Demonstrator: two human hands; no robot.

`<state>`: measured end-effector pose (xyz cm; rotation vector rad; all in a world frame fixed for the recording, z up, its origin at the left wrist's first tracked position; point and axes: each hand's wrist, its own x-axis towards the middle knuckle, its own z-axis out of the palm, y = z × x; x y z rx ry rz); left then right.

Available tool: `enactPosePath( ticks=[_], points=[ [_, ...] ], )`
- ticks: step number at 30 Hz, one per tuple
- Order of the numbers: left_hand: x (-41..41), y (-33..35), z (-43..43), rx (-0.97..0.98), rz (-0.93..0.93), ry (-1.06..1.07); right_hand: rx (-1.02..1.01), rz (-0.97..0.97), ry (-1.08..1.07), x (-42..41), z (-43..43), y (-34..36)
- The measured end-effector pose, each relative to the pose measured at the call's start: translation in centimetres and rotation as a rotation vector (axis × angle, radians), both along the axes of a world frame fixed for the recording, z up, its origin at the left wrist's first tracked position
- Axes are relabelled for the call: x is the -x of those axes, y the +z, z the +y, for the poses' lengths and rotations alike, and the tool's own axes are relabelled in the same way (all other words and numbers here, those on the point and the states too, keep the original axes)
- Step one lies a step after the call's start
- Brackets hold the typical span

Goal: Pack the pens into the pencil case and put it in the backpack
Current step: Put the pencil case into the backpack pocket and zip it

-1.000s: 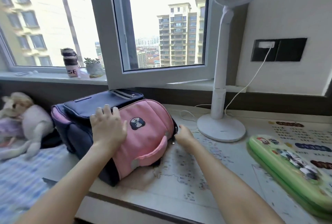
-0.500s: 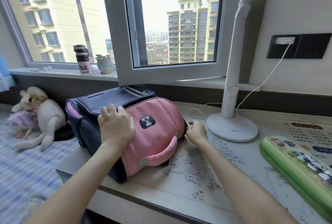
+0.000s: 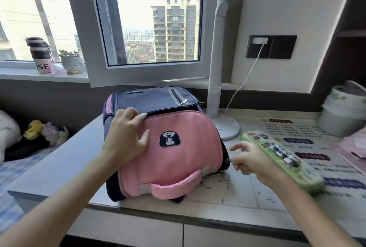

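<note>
A pink and navy backpack [image 3: 174,153] lies on the desk with its pink front pocket facing me. My left hand [image 3: 126,137] rests flat on the upper left of the pink pocket, fingers spread. My right hand [image 3: 249,159] is at the bag's lower right edge and pinches the zipper pull [image 3: 230,160] there. A closed green pencil case [image 3: 281,157] with cartoon stickers lies on the desk just right of my right hand. No pens are visible.
A white desk lamp [image 3: 223,125] stands behind the bag, its cable running to a wall socket [image 3: 261,46]. A printed mat [image 3: 309,141] covers the desk. A white container [image 3: 344,112] sits far right. Soft toys [image 3: 45,129] lie on the bed at left.
The view has shifted left and closer. My right hand has come down the bag's right edge to its lower corner, still on the zipper. My left hand stays on the pink pocket.
</note>
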<state>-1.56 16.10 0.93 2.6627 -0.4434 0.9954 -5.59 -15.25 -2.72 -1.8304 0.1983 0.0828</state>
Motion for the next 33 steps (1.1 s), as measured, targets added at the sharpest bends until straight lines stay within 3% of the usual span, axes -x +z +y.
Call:
enactPosePath(
  ticks=[4, 8, 10, 12, 14, 18, 23, 28, 33],
  points=[
    [0.1, -0.3, 0.3, -0.043, -0.023, -0.059, -0.121, -0.084, -0.114, -0.7, 0.0, 2.9],
    [0.1, -0.4, 0.3, 0.014, -0.041, -0.099, 0.207, -0.253, -0.136, -4.5, 3.5, 7.8],
    [0.0, -0.3, 1.0, 0.226, -0.011, -0.126, 0.466, -0.348, -0.136, -6.4, 6.1, 9.6],
    [-0.2, 0.0, 2.0, 0.601, 0.076, -0.156, 0.747, -0.42, -0.141, -7.9, 8.3, 10.7],
    [-0.6, 0.0, 3.0, 0.893, 0.169, -0.183, 0.856, -0.474, -0.171, -9.3, 9.9, 11.5],
    [-1.4, -0.9, 3.5, 0.984, 0.227, -0.221, 0.833, -0.449, -0.159, -11.3, 10.3, 12.8],
    [-2.8, -2.3, 1.4, 1.062, 0.316, -0.359, 0.998, -0.474, 0.025, -11.0, 13.4, 11.1],
    [-2.9, -2.4, 2.3, 1.615, 0.32, -0.599, 1.136, -0.812, 0.264, -7.7, 22.0, 9.3],
    [-3.3, -2.7, 6.4, 1.997, 0.596, -0.977, 1.205, -0.936, 0.449, -4.9, 25.9, 7.9]
  ],
)
